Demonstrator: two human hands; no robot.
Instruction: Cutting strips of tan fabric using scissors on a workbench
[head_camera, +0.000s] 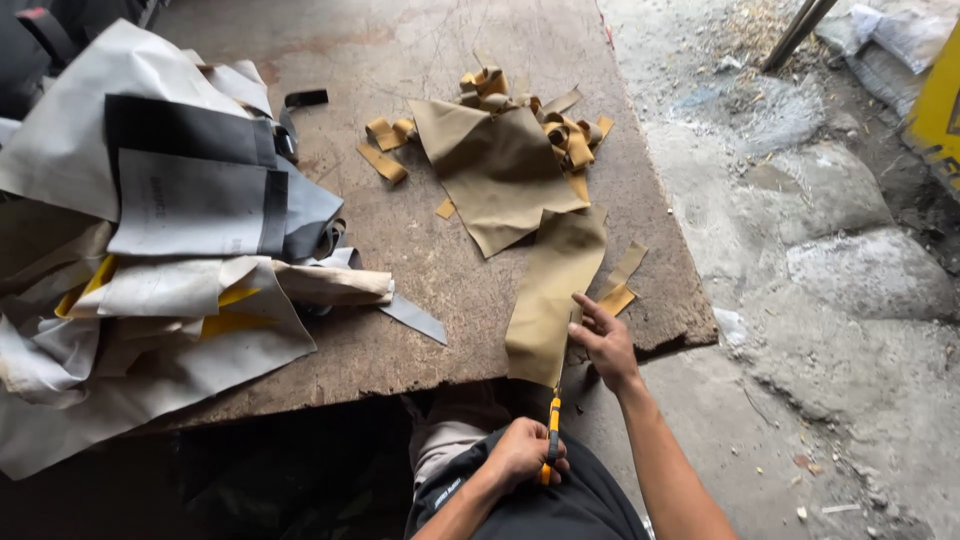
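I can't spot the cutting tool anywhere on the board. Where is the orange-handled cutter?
In the head view it is low at centre: the left hand grips the orange-handled cutter just below the hanging tan strip, off the board's near edge.

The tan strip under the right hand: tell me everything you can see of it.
The tan strip is a long, flat piece of olive-tan sheet, leather-like or coated fabric by its look. It lies on the worn wooden board, its near end hanging over the board's front edge. The right hand presses its right edge; the left hand holds an orange-handled cutter just below its lower end. Its far end meets a larger tan piece.
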